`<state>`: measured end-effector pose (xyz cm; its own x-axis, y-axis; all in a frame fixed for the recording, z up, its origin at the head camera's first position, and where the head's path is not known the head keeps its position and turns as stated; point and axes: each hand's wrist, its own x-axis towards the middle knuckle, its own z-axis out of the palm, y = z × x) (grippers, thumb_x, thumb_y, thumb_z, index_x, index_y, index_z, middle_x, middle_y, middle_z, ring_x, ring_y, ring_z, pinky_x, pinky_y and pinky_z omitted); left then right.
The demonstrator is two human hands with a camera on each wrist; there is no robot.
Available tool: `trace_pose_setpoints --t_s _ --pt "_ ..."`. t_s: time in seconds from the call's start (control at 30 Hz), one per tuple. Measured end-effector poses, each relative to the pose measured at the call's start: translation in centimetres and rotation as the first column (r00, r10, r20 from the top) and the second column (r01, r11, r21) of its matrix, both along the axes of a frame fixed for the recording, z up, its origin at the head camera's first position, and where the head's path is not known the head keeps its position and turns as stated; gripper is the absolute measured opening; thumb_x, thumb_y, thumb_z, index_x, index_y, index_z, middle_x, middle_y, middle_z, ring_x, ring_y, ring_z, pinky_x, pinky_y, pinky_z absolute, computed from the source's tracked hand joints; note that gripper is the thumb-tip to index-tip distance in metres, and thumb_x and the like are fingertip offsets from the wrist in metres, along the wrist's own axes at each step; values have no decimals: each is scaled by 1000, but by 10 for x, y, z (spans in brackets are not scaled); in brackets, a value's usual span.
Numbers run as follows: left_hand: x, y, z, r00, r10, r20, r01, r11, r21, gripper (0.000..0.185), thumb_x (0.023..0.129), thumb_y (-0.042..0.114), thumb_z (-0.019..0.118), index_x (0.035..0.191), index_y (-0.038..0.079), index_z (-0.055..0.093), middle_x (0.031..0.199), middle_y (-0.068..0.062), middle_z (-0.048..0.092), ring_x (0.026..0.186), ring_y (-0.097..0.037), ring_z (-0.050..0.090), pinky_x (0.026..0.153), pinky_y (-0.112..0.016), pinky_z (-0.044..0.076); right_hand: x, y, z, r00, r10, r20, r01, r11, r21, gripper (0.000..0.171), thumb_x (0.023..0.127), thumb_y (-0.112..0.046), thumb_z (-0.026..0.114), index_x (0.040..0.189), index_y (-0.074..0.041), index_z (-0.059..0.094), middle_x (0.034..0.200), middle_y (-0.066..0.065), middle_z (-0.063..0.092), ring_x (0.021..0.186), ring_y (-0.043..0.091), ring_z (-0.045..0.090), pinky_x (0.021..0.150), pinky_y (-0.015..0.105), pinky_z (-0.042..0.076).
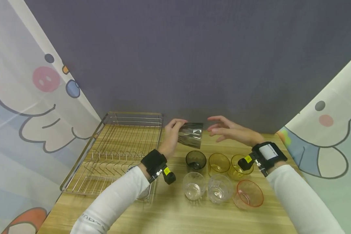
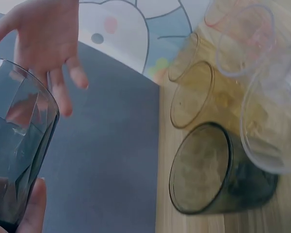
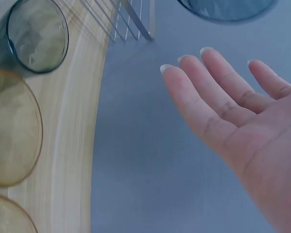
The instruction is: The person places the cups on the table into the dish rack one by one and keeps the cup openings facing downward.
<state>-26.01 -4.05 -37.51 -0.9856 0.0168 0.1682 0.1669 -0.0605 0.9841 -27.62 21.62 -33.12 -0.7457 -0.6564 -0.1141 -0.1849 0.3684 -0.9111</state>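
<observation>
My left hand (image 1: 173,135) grips a smoky grey glass (image 1: 191,135) near its base, tilted on its side above the table with its mouth facing right. In the left wrist view the same glass (image 2: 19,141) shows its faceted wall and rim. My right hand (image 1: 232,130) is apart from it, to the right of the mouth, fingers extended and holding nothing; the right wrist view shows the palm and fingers (image 3: 199,104) plainly. Below stand another dark grey glass (image 1: 195,162), two amber glasses (image 1: 219,165), two clear glasses (image 1: 194,187) and a red-rimmed glass (image 1: 248,195).
A wire dish rack (image 1: 119,156) stands at left on the wooden table (image 1: 175,217). A clear glass (image 1: 144,193) sits at its front right corner, partly behind the left forearm. A dark grey backdrop (image 1: 190,58) rises behind, with patterned curtains (image 1: 333,130) at both sides.
</observation>
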Motion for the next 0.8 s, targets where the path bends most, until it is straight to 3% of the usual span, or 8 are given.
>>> trace_pose_setpoints --t_s 0.1,0.3,0.43,0.6,0.8 --pt "-1 -9 -1 1000 3 -15 -4 1000 -27 32 101 22 44 118 2 63 124 -11 59 116 -23 54 107 -40 41 -1 10 0 1000 -24 -6 24 1000 -5 56 104 -30 49 153 -19 25 144 19 46 132 38 47 103 51 49" --pt "-3 -27 4 999 16 -40 -18 998 -60 33 102 20 43 118 -2 61 117 -8 59 100 -15 55 98 -33 44 -5 26 0 998 -52 -36 51 999 -19 53 104 -26 48 151 -11 29 144 22 46 124 17 56 103 52 49" --pt "-6 -40 8 998 46 -43 -48 997 -62 32 102 18 43 118 -3 61 113 -5 58 94 -13 54 92 -30 44 -8 36 0 997 -71 -43 71 997 -15 52 105 -26 47 150 -8 30 145 22 45 126 19 55 102 45 51" --pt "-10 -57 12 996 85 -34 -86 995 -53 33 103 20 43 119 -3 62 114 -2 57 100 -13 54 96 -32 43 -9 46 0 992 -111 -57 111 994 -2 53 105 -27 48 150 -5 31 145 21 44 125 17 56 102 41 51" --pt "-15 -78 9 993 118 -21 -119 990 -75 37 103 22 43 125 -3 59 128 -12 55 113 -16 52 107 -33 39 -9 56 -4 985 -157 -73 159 987 16 53 105 -28 47 149 -4 32 145 19 46 121 12 58 101 37 53"
